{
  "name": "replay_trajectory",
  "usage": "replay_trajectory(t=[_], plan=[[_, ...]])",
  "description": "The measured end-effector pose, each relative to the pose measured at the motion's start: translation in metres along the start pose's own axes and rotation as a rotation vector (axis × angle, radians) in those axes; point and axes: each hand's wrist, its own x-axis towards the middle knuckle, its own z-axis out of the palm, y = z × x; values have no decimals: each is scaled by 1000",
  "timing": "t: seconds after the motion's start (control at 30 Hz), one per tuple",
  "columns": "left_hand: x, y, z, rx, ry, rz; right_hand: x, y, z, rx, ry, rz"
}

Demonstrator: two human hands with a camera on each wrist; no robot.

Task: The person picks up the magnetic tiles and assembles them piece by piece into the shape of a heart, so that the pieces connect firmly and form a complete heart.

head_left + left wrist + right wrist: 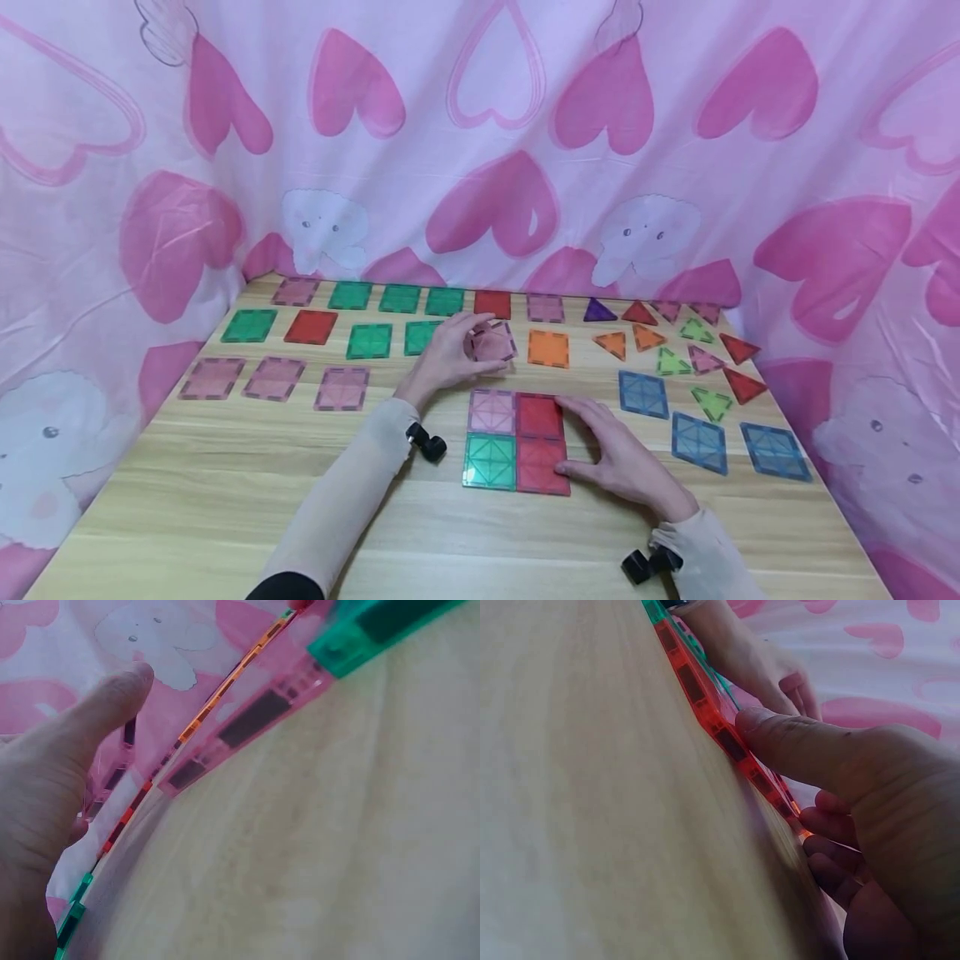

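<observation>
Wooden tabletop (187,517): pale, wood-grained, reaching back to the curtain; clock directions are taken from the block, twelve pointing away from the person.
Tile block (516,440): four translucent plastic squares flat and edge to edge, a green square (490,461) and a red square (542,465) near, a pink square (492,412) and a second red square (539,416) far.
Right hand (615,454): at three o'clock, thumb and fingers spread along the block's red side, touching its edge.
Blue squares (699,443): three translucent plastic tiles, two to three o'clock.
Left hand (446,354): at eleven o'clock, thumb and fingers pinching a loose tile.
Loose pink tile (495,342): a translucent plastic square at twelve o'clock, near the block but apart from it.
Farther pieces: an orange square (548,348) at one o'clock, small coloured triangles (672,362) between one and two, green squares (369,341) towards ten and eleven.
Curtain (420,50): pink cloth with hearts, behind everything.
Step at the tile: probably handling one square while the right hand steadies the block.
Next move: seems to call for a sure pinch and an undisturbed block.
Left wrist view: shows the pinched tile raised against the curtain, which the head view leaves unclear.
Right wrist view: shows the thumb tip on the red edge; only the head view gives the whole layout.
</observation>
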Motion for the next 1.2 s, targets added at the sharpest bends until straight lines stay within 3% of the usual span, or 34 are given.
replay_trajectory(t=[0.27, 0.73, 0.93, 1.2], plan=[[-20, -1, -7, -220, 43, -25, 2, 0, 3, 10, -7, 10], [-81, -5, -37, -557, -44, -47, 3, 0, -3, -8, -8, 10], [-92, -1, -39, -557, -104, -11, 1, 1, -2, -5, -8, 2], [-91, 3, -34, -550, -147, -3, -1, 1, -1, -11, -8, 8]])
